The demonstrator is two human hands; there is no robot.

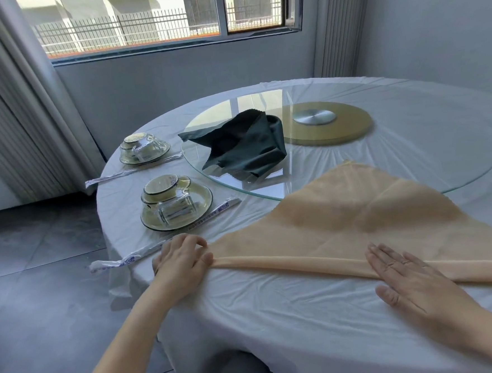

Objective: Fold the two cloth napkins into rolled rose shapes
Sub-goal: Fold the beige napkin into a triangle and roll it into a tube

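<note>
You are near the start of this job. The peach napkin lies on the table right in front of you. It is folded into a big triangle. Its tip points away from you and lies on the edge of the glass turntable. The long side near you is rolled into a thin band, so the first fold is done and the roll is only begun. Most of the triangle is flat. Your left hand is at the left end of the band, with its fingers curled round the cloth, pinching it there. Your right hand lies flat on the band further along, fingers straight and close together, pressing it down and holding nothing. The right end of the napkin runs out of the picture, so you cannot tell how it lies there. I think you have to finish the band and then wind it into a rose. The dark green napkin sits in a loose heap on the glass, well apart from your hands. It looks untouched, so that whole rose is left to make too. No rose is finished yet.
</note>
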